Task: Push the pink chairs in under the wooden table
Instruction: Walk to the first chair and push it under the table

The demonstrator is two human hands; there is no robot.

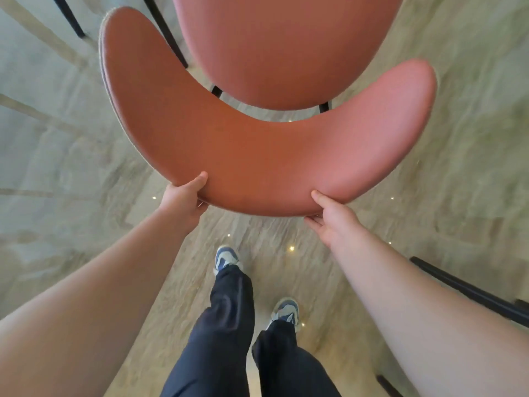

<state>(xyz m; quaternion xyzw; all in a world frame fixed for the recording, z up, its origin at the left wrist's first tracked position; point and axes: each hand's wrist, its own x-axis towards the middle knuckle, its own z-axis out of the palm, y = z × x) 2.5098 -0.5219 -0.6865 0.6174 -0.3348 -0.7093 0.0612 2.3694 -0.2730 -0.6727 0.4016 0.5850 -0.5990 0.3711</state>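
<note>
Head view, only cam we've got: pink chair (257, 156) sits dead ahead of us, curved backrest nearest, seat (286, 47) beyond it, running off the top edge. Backrest long axis runs L–R across frame, bowed toward us, left tip higher in frame than the right, so chair looks yawed a bit.

Left hand (186, 200) grips the backrest's near edge left of centre: thumb on top, fingers curled under. Right hand (333, 219) holds the same edge right of centre: one digit laid on the top face, the others tucked beneath. Both in contact, roughly equal reach, neither clearly nearer. Hands are spaced about evenly either side of the bow's low point.

Wooden table: not in frame, can't confirm it. Dark thin legs (68, 17) at top left may belong to the chair or to other furniture, can't tell. Another dark bar (469, 287) lies on the floor lower right.

Judgement: push dir = straight away from us, toward top of frame, perpendicular to backrest axis. Given the yaw, we'd expect to need slightly more on one side to square it.

Feet (226, 257) staggered on the marble-look floor (57, 156), left foot fwd.
</note>
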